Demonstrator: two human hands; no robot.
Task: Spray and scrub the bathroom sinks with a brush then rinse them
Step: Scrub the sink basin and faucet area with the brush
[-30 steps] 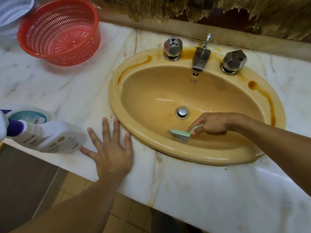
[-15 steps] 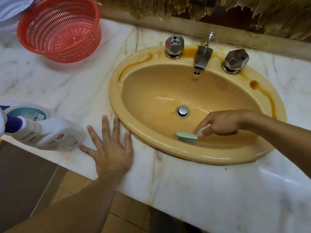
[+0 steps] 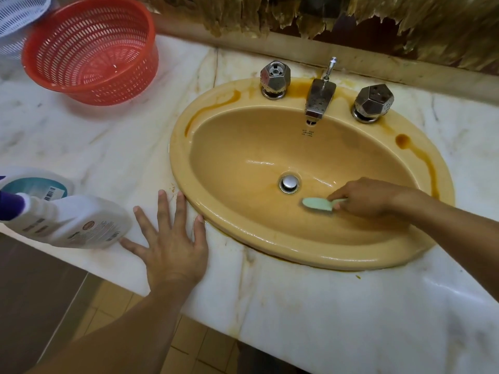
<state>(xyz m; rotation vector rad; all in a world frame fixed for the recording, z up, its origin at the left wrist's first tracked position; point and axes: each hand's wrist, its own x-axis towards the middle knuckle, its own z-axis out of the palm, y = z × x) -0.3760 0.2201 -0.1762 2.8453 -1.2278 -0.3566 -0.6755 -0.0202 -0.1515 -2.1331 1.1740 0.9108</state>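
1. The left hand (image 3: 172, 244), fingers straight and spread, presses flat on the countertop (image 3: 324, 306) at the sink's (image 3: 270, 247) 8 o'clock, probably bracing the lean.
2. The spray bottle (image 3: 70, 220) lies on its side at that hand's 9 o'clock, within reach.
3. The right hand (image 3: 370, 197), fingers curled round the handle, holds the brush (image 3: 318, 204) bristles-down at the drain's (image 3: 289, 183) 4 o'clock, to scrub.
4. The faucet (image 3: 320, 97), at 12 o'clock, runs no visible water, so rinsing probably waits.

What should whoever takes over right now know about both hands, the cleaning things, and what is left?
Right hand grips the green brush, head down in the sink right of the drain.
Left hand rests flat on the marble counter beside the sink's left rim.
Spray bottle sits at the counter's left edge.
Scrubbing under way; brown stains show on the rim; rinsing is left.
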